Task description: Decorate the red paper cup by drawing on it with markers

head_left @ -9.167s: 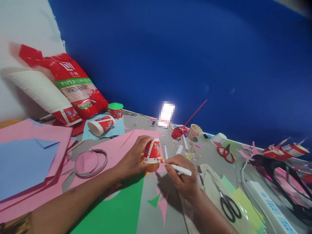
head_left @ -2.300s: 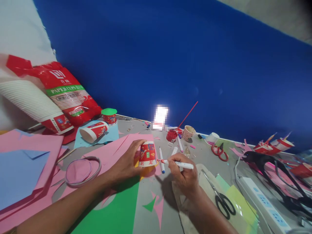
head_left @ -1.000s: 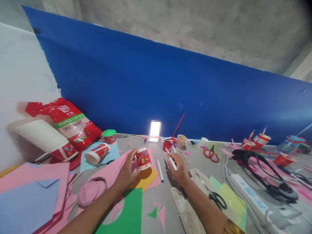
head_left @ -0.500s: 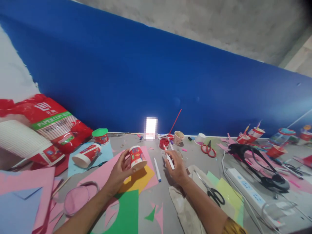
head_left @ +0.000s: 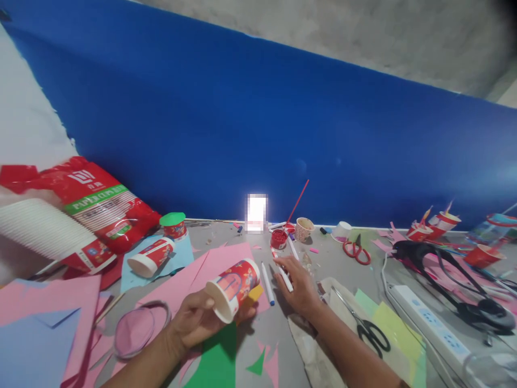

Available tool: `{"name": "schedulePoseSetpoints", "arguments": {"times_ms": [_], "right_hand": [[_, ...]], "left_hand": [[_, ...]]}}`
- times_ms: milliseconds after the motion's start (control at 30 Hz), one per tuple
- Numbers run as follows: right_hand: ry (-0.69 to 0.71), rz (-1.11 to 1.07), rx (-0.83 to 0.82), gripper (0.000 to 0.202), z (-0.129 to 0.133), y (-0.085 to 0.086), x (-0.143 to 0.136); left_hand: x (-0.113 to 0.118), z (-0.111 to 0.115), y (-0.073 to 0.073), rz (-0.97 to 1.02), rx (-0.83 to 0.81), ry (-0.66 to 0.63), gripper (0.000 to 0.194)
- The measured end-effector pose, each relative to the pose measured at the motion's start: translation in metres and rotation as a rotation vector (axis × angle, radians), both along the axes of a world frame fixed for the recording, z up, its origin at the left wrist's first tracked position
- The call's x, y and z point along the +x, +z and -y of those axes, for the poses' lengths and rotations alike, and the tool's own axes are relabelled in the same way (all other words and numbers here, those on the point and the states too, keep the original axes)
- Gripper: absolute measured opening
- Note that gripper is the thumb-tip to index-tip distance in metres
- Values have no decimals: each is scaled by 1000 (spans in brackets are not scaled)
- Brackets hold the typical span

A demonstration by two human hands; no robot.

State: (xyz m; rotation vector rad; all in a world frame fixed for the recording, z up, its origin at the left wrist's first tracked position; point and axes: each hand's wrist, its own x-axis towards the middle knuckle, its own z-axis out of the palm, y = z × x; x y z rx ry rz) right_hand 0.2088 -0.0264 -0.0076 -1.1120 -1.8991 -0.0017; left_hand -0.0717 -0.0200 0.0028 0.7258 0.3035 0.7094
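My left hand [head_left: 193, 319] is closed around a red printed paper cup [head_left: 234, 288]. The cup lies tilted on its side, its pale round end facing down and left toward me. My right hand [head_left: 299, 285] grips a white marker [head_left: 286, 279] whose front end lies close to a small tub of red stuff [head_left: 278, 238], with a thin red stick standing in it. Between the hands lies another white marker with a blue end [head_left: 268, 284]. Pink paper [head_left: 226, 256] and green paper [head_left: 216, 361] lie beneath and near the cup.
At left are a stack of paper cups [head_left: 36, 229], a red cup bag [head_left: 111, 199] and a lying cup [head_left: 155, 256]. Black-handled scissors [head_left: 374, 337], red-handled scissors [head_left: 357, 252], a white power strip [head_left: 432, 320] and a black strap-like item [head_left: 444, 275] are at right.
My left hand has turned the cup onto its side and brought it lower and nearer. My right hand still grips the marker near the red tub. The whole view has shifted slightly.
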Motion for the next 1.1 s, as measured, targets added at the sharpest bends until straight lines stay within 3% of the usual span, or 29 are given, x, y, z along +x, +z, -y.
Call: {"name": "schedulePoseSetpoints", "arguments": {"times_ms": [200, 400, 633, 900, 1000, 1100], "right_hand": [[14, 2, -50, 28, 2, 3, 0], [67, -36, -38, 18, 2, 6, 0], [15, 27, -50, 40, 1, 2, -2], [49, -22, -30, 31, 0, 4, -1], [97, -127, -57, 24, 3, 9, -4], [74, -422, -141, 19, 13, 17, -11]], "left_hand": [[10, -1, 1, -268, 160, 218, 112], [13, -8, -7, -433, 318, 426, 94], [15, -13, -20, -413, 353, 512, 95], [21, -13, -9, -415, 405, 539, 91], [20, -18, -12, -402, 425, 561, 92], [19, -21, -15, -361, 452, 579, 89]]}}
